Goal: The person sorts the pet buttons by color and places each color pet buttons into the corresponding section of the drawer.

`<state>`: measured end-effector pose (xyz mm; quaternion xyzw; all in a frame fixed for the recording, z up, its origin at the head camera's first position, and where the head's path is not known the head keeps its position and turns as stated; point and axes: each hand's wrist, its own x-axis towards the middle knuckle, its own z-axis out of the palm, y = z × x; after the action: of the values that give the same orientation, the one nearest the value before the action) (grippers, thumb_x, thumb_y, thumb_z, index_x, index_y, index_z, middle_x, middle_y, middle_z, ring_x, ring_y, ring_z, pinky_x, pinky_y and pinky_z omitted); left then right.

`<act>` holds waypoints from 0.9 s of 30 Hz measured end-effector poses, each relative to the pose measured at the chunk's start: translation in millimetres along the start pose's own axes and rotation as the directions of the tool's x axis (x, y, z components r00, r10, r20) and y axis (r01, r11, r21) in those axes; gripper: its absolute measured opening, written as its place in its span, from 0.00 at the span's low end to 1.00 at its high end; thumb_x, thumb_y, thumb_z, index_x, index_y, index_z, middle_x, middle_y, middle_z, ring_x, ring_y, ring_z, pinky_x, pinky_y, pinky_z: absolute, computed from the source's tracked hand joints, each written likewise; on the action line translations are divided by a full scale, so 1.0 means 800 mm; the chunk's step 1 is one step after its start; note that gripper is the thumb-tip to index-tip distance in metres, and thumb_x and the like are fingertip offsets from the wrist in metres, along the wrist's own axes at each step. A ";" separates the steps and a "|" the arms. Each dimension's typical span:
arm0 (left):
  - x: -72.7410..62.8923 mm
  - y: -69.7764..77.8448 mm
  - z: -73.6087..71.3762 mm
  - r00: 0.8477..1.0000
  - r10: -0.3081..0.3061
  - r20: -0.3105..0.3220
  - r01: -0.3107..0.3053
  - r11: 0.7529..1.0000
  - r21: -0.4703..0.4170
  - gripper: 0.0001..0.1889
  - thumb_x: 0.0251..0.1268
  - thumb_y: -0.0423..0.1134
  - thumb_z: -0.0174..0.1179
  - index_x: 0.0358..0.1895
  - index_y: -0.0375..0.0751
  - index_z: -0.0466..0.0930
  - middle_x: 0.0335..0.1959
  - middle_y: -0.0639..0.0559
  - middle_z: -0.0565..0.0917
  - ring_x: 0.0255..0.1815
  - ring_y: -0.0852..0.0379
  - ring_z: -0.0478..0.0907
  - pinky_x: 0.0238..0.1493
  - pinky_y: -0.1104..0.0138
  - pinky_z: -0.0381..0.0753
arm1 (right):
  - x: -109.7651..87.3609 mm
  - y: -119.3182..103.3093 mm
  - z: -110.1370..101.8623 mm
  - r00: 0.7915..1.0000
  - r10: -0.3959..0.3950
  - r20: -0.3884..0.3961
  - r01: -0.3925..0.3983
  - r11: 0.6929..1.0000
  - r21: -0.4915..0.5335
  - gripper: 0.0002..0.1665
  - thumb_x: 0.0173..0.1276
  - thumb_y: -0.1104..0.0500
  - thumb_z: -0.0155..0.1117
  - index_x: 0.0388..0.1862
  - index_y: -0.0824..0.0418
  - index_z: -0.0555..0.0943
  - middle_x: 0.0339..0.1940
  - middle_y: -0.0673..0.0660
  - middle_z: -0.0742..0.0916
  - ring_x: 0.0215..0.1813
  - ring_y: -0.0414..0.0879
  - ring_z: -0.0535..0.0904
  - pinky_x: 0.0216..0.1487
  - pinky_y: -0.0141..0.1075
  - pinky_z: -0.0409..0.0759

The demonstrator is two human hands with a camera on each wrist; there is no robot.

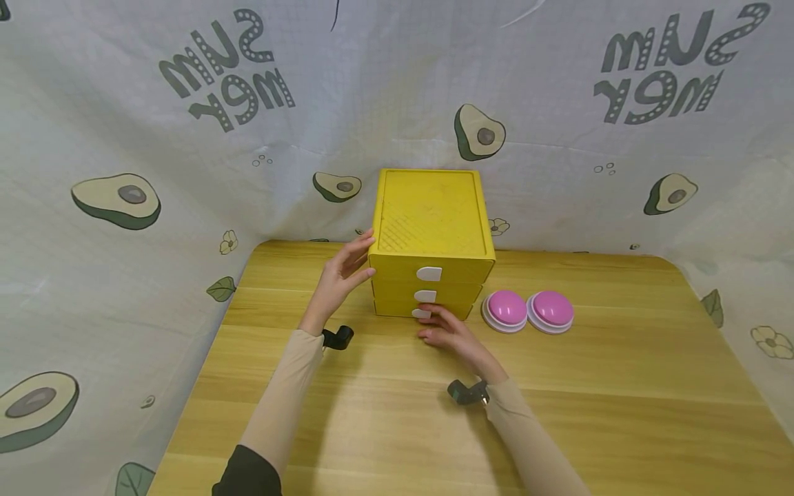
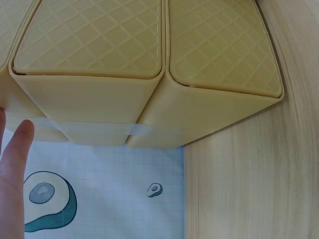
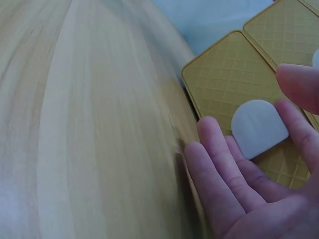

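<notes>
A small yellow chest of drawers (image 1: 431, 213) stands at the back of the table, its three drawers stacked and closed, each with a white pull tab. My left hand (image 1: 338, 275) is at its left side, fingers extended toward the upper left edge and thumb apart. In the left wrist view, a finger (image 2: 15, 164) shows near the side of the chest. At the bottom drawer is my right hand (image 1: 455, 337), its fingers loosely spread. Fingertips lie on either side of the bottom white tab (image 3: 259, 127) in the right wrist view, with the thumb (image 3: 299, 84) held away from it.
Two pink push buttons (image 1: 507, 307) with white bases sit side by side, right of the chest. Behind the wooden table (image 1: 620, 386) hangs a pale curtain (image 1: 384, 83) printed with avocados. Black wrist-camera mounts (image 1: 338, 337) extend from both wrists.
</notes>
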<state>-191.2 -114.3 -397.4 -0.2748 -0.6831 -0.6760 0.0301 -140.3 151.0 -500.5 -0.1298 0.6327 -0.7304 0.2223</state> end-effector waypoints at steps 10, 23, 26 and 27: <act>-0.002 -0.002 -0.001 1.000 0.016 0.010 -0.016 1.000 0.005 0.26 0.63 0.19 0.55 0.65 0.26 0.65 0.72 0.41 0.61 0.69 0.45 0.62 0.67 0.47 0.62 | -0.006 0.001 0.006 1.000 0.001 -0.005 -0.001 1.000 -0.021 0.34 0.68 0.71 0.55 0.72 0.68 0.58 0.68 0.72 0.66 0.58 0.63 0.73 0.58 0.38 0.77; 0.003 -0.006 -0.003 1.000 0.013 0.003 -0.013 1.000 -0.014 0.26 0.63 0.19 0.55 0.65 0.26 0.65 0.72 0.42 0.61 0.69 0.45 0.63 0.68 0.49 0.62 | -0.036 0.003 0.021 0.998 -0.022 0.051 0.026 0.998 -0.066 0.33 0.70 0.70 0.54 0.72 0.70 0.57 0.67 0.75 0.66 0.58 0.69 0.71 0.58 0.38 0.77; 0.003 -0.007 -0.003 1.000 0.012 0.000 -0.012 1.000 -0.014 0.25 0.63 0.19 0.56 0.64 0.25 0.65 0.72 0.42 0.61 0.69 0.45 0.63 0.68 0.50 0.63 | -0.043 0.005 0.025 0.998 -0.030 0.058 0.034 0.997 -0.072 0.33 0.71 0.69 0.54 0.72 0.70 0.57 0.67 0.75 0.66 0.58 0.70 0.71 0.57 0.37 0.77; 0.003 -0.007 -0.003 1.000 0.012 0.000 -0.012 1.000 -0.016 0.26 0.63 0.19 0.56 0.65 0.25 0.65 0.72 0.42 0.61 0.69 0.45 0.63 0.68 0.50 0.63 | -0.045 0.006 0.026 0.998 -0.034 0.059 0.038 0.996 -0.079 0.32 0.71 0.69 0.54 0.72 0.70 0.58 0.67 0.75 0.66 0.58 0.70 0.72 0.57 0.37 0.77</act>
<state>-196.3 -115.1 -401.7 -0.2789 -0.6762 -0.6812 0.0320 -98.2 150.1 -498.1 -0.1712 0.6523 -0.7042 0.2220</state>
